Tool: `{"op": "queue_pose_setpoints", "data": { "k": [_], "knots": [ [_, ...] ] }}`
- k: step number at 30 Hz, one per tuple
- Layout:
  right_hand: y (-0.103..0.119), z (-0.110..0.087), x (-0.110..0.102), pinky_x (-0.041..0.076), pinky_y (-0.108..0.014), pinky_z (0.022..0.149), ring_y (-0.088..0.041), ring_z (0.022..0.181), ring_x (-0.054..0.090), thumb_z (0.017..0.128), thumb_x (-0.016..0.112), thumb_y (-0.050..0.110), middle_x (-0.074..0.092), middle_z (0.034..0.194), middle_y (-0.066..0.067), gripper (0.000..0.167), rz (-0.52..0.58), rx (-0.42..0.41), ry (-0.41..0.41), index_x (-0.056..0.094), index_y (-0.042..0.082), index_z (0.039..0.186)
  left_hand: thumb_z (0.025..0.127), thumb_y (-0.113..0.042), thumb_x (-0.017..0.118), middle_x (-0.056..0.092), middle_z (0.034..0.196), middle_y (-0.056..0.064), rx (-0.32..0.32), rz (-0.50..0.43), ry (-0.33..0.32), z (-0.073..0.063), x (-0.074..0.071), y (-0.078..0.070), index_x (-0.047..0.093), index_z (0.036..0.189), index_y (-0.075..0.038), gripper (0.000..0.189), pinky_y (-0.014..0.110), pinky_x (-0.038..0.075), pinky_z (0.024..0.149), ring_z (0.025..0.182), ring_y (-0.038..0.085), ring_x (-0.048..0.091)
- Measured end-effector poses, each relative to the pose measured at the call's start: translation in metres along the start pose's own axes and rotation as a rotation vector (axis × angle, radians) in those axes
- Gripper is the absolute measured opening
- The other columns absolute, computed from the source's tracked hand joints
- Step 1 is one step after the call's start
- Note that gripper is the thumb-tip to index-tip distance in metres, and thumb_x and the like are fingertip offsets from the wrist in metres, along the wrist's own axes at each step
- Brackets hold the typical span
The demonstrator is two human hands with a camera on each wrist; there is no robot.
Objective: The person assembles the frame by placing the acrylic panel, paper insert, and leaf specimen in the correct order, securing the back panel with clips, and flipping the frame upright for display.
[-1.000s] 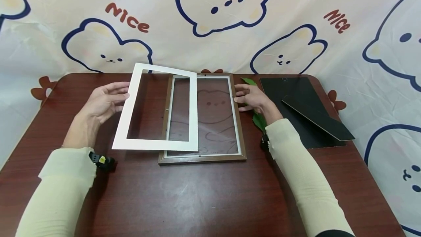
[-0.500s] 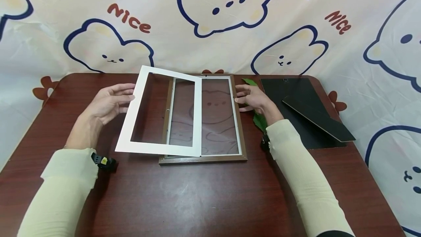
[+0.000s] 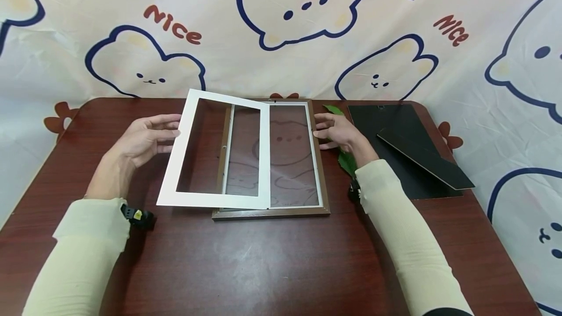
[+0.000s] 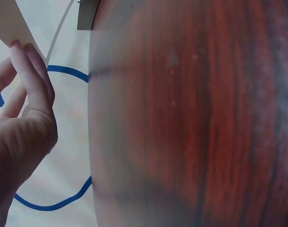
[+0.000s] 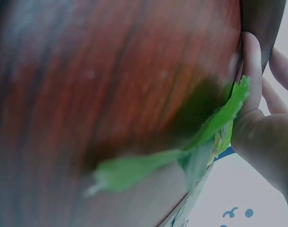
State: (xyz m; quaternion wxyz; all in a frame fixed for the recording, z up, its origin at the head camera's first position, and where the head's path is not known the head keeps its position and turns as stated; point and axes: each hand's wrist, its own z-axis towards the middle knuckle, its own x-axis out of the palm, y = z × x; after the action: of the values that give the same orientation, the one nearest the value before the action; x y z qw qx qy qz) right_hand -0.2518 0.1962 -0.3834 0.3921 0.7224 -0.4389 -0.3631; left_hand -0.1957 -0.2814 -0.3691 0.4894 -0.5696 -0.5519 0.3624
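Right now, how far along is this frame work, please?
Done: the black rectangular backing board is off the brown rectangular frame. In hand: the left hand holds the white rectangular mat partly over it; the right hand touches the frame's edge. Probably remaining: aligning the crooked mat, then refitting the board.

The left hand (image 3: 145,143) pinches at its fingertips, its fingers (image 4: 32,80) reaching forward and to the right. Behind that grip, the left wrist (image 3: 105,179) and the sleeved left forearm (image 3: 79,257) slant back toward the body. Well right of the pinch, the right hand (image 3: 340,133) points its parted fingers inward toward it; the sleeved right forearm (image 3: 408,243) trails back behind, angled outward.
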Motion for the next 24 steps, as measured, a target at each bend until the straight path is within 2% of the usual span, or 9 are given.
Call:
{"op": "queue_pose_setpoints", "data": {
  "k": [12, 24],
  "knots": [
    [0.0002, 0.0018, -0.0013, 0.06, -0.043, 0.086, -0.035, 0.125, 0.054, 0.101, 0.061, 0.002, 0.042, 0.149, -0.018, 0.065, -0.002, -0.005, 0.013, 0.034, 0.016, 0.159, 0.094, 0.006, 0.068, 0.071, 0.101, 0.001, -0.002, 0.008, -0.001, 0.0001, 0.0002, 0.0013, 0.074, 0.12, -0.017, 0.035, 0.033, 0.062, 0.069, 0.085, 0.016, 0.072],
    [0.0014, -0.001, -0.0018, 0.059, -0.044, 0.088, -0.036, 0.127, 0.052, 0.101, 0.061, 0.002, 0.041, 0.15, -0.018, 0.066, 0.007, 0.002, 0.024, 0.033, 0.016, 0.159, 0.093, 0.005, 0.069, 0.069, 0.103, 0.0, 0.001, 0.08, -0.028, 0.0001, 0.0014, 0.0013, 0.072, 0.124, -0.016, 0.037, 0.031, 0.062, 0.067, 0.084, 0.014, 0.071]
  ]
}}
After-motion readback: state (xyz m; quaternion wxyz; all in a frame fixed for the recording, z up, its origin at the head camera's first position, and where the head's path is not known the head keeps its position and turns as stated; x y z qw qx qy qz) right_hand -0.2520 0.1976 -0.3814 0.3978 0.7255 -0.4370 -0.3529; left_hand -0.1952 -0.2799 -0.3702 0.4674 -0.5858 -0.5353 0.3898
